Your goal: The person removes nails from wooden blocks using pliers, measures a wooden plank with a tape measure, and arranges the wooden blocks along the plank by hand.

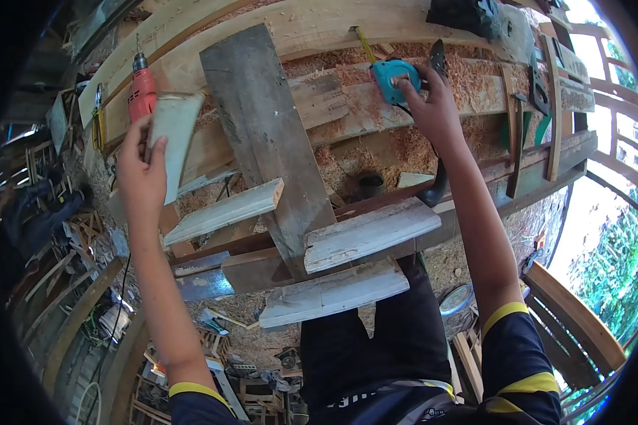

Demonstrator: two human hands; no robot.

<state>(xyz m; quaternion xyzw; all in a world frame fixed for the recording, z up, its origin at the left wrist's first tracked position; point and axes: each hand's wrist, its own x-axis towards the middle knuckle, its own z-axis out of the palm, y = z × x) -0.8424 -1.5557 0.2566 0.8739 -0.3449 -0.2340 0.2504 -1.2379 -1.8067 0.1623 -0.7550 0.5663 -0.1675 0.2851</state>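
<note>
My left hand [140,157] is closed around a pale, whitish piece of board [177,134], its fingers on the left edge. My right hand [432,106] grips a teal tape measure [390,79], with a short length of yellow blade [365,44] drawn out and pointing up and away. Right beside that hand stands the dark tip of a long tool [439,58], partly hidden by the arm. Near my left hand lies a red power drill [142,92] with its bit pointing away. Three whitish boards lie nearer me: one left [227,210], one right [372,235], one in front [333,294].
A wide grey plank [262,120] crosses the bench over long pale timbers [319,32] strewn with wood shavings [475,81]. Yellow-handled pliers [98,120] lie at the left. A dark plastic bag [464,15] sits at the back. Scrap wood litters the floor on the left.
</note>
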